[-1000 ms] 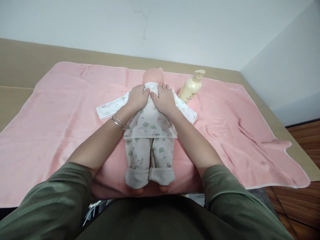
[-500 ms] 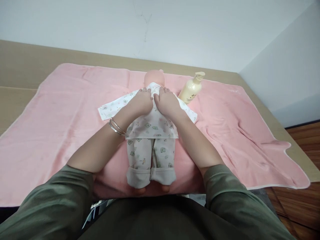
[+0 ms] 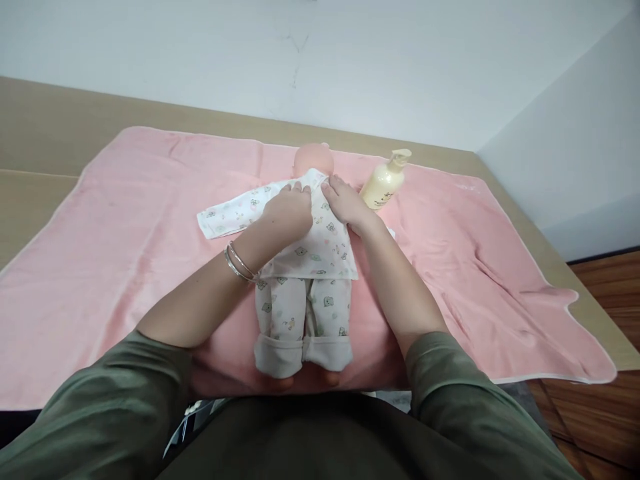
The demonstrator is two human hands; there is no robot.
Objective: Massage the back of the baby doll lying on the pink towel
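Observation:
A baby doll (image 3: pixel 314 160) lies with its head away from me, its face not showing. It wears a white printed shirt (image 3: pixel 320 250) and matching trousers (image 3: pixel 287 310) with turned-up cuffs. On the upper left of the shirt rests my left hand (image 3: pixel 290 210), back upward, its fingers bent but apart and its thumb hidden. My right hand (image 3: pixel 347 203) lies over the doll's right-side shoulder, fingers stretched out and palm down. Neither hand visibly grips anything. The shirt's left sleeve (image 3: pixel 230 215) is spread outward; most of the other sleeve is hidden beneath my right hand and forearm.
Under the doll a pink blanket (image 3: pixel 150 267) with some wrinkles covers much of the wooden table (image 3: pixel 200 120). A cream pump bottle (image 3: pixel 384 183) stands on it just right of my right hand. A white wall (image 3: pixel 175 53) rises behind the table.
My right hand has slid outward to the right, from the shirt's middle onto the shoulder. My left hand has moved slightly right with its fingers more bent. The doll stays in place.

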